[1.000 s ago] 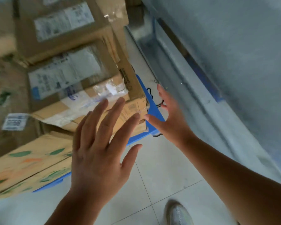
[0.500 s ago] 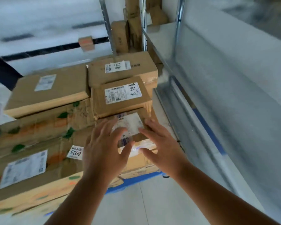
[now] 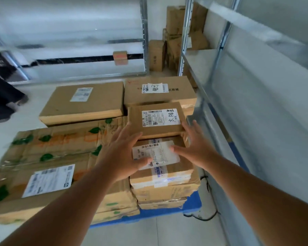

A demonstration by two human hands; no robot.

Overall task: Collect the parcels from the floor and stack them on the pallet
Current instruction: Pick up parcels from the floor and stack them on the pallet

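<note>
- Head view, looking down over both forearms at a blue pallet [image 3: 192, 204] loaded with cardboard parcels, and the hands are right in among them.
- Left hand [image 3: 122, 157] is spread flat, fingers splayed, with its thumb lying on the white label of the small taped parcel [image 3: 164, 172] at the near right corner of the stack. It is pressing or resting there, not clamped around anything.
- Right hand [image 3: 196, 148] is open too, with its thumb reaching onto the same label from the other side and its fingers fanned past the parcel's far right corner.
- So the small taped parcel sits directly ahead, bracketed between the two hands, on top of the short column of boxes at the pallet's corner. Neither hand is clearly nearer; both touch it.
- Its long axis runs roughly away from the person, toward the labelled parcel [image 3: 155, 119] with handwriting, which lies just behind, with its near edge touching or very close to the fingertips.
- To the left, and touching the column, lies the big leaf-printed carton [image 3: 60, 148], with a flat brown parcel [image 3: 84, 102] beyond it.
- Metal shelving [image 3: 212, 82] runs close along the right side, so there is little room out there.
- My read: this parcel is already down on the stack. What is left looks like squaring it forward against its neighbour, both hands pushing along that long axis.
- No parcels on the floor are visible nearby.
</note>
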